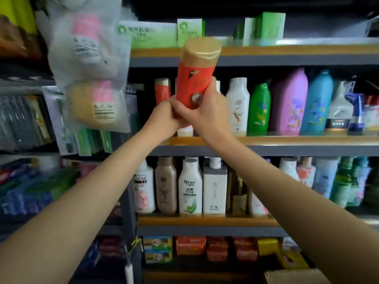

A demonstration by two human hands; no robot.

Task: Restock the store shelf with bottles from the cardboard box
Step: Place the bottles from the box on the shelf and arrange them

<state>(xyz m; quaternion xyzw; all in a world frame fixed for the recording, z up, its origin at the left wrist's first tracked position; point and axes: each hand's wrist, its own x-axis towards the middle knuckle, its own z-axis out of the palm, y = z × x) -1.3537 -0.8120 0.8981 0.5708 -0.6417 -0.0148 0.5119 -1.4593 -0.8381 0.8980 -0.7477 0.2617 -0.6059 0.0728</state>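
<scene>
Both hands, left hand (164, 115) and right hand (205, 111), clasp the tall red gold-capped plastic bottle (194, 78) by its base; top-heavy, it may tip and topple the white shampoo bottle (238, 105) beside it.

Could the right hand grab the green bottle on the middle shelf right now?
Probably not yet. The right hand and left hand both hold the red bottle. The green bottle stands unblocked at the shelf front, so a freed hand could likely take it.
</scene>
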